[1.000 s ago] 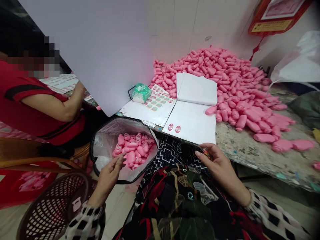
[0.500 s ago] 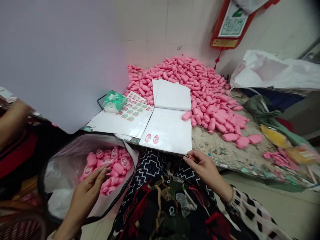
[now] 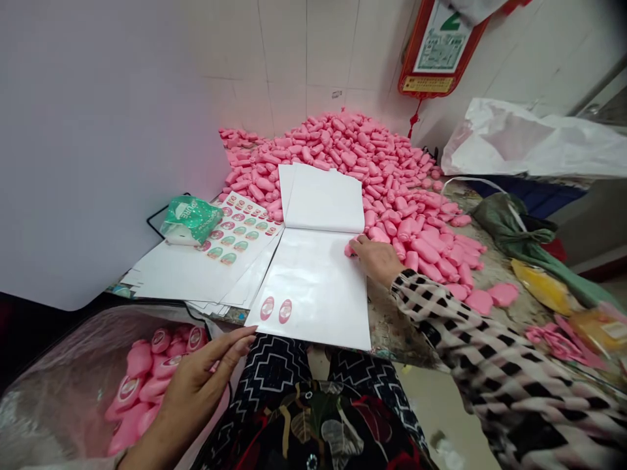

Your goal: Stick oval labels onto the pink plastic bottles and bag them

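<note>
My right hand (image 3: 378,260) has its fingers closed over a small pink bottle-shaped piece (image 3: 349,249) at the upper right of a white sticker sheet (image 3: 313,287); the fingers partly hide the piece. Two oval pink stickers, one being the left sticker (image 3: 267,308), remain in the sheet's lower left corner. My left hand (image 3: 206,372) is stretched out beside that corner, thumb and fingers extended with nothing visible in them. Under it, an open bag (image 3: 59,365) holds several pink pieces (image 3: 128,390) bearing oval stickers.
Behind the sheet a large heap of pink pieces (image 3: 343,140) leans toward the wall. Printed sticker sheets (image 3: 240,228) and a green tissue pack (image 3: 191,219) lie left, beside a big pale panel (image 3: 108,130). Right are a green cloth bag (image 3: 514,222) and a yellow packet (image 3: 541,285).
My right hand has moved from the sheet's lower right corner up to the pink piece. My left hand has come from over the bag to the sheet's lower left corner. The view has shifted.
</note>
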Demonstrator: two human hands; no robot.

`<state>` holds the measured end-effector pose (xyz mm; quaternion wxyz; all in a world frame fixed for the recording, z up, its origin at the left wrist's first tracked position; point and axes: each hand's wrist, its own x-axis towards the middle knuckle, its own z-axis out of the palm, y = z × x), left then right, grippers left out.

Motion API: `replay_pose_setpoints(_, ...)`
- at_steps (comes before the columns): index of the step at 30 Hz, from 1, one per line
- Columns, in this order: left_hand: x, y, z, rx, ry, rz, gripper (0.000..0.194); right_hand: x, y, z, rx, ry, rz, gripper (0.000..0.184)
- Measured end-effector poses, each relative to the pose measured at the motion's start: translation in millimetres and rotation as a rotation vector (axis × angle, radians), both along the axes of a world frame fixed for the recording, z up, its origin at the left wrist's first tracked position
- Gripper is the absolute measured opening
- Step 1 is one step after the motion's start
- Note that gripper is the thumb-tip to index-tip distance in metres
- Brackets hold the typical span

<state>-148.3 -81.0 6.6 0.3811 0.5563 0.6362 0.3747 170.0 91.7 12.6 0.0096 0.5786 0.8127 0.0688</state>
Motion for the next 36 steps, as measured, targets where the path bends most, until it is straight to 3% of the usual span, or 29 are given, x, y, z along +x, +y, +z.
replay_pose_setpoints(4, 20.0, 17.7, 6.2, -0.157, -0.170, -0.062, 0.043, -4.9, 20.9, -6.0, -0.043, -0.029, 0.037, 0.027)
replay_pose_setpoints(7, 38.0, 33.3, 10.1, -0.302, -0.475, -0.093, 0.041, -8.3, 13.7, -8.6, -0.025, -0.030, 0.054, 0.029)
replay_pose_setpoints(10, 55.1, 48.6, 11.3, -0.452, -0.806, -0.098, 0.042, -21.1, -17.2, -10.4, 0.074, 0.050, 0.136, 0.034)
replay_pose_setpoints(14, 67.9, 58.6, 6.8, -0.670, -1.148, -0.185, 0.047, -46.7, -75.7, -16.4, 0.229, 0.263, 0.438, 0.039)
replay_pose_setpoints(18, 69.2, 51.5, -5.8, -0.811, -1.279, -0.223, 0.043, -60.1, -113.3, -21.5, 0.224, 0.349, 0.683, 0.036)
replay_pose_setpoints(20, 67.5, 44.7, -13.1, -0.819, -1.280, -0.193, 0.036, -61.5, -120.6, -18.4, 0.121, 0.394, 0.716, 0.035)
replay_pose_setpoints(23, 61.1, 36.3, -19.9, -0.757, -1.269, -0.154, 0.026, -63.1, -123.5, -4.0, -0.179, 0.589, 0.704, 0.033)
replay_pose_setpoints(25, 52.9, 32.6, -20.0, -0.709, -1.225, -0.147, 0.024, -66.0, -122.0, 6.8, -0.406, 0.824, 0.627, 0.032)
replay_pose_setpoints(27, 41.6, 29.9, -17.2, -0.665, -1.143, -0.147, 0.028, -70.9, -118.4, 11.4, -0.517, 1.024, 0.443, 0.028)
replay_pose_setpoints(30, 23.8, 26.7, -12.1, -0.597, -0.983, -0.112, 0.041, -81.4, -110.8, 0.3, -0.425, 1.023, 0.136, 0.025)
replay_pose_setpoints(32, 15.5, 25.6, -10.4, -0.540, -0.805, -0.083, 0.044, -89.9, -106.2, -14.2, -0.351, 0.893, 0.052, 0.022)
replay_pose_setpoints(36, 9.6, 29.0, -11.8, -0.227, -0.120, -0.138, 0.023, -106.3, -101.3, -34.2, -0.240, 0.648, -0.012, 0.018)
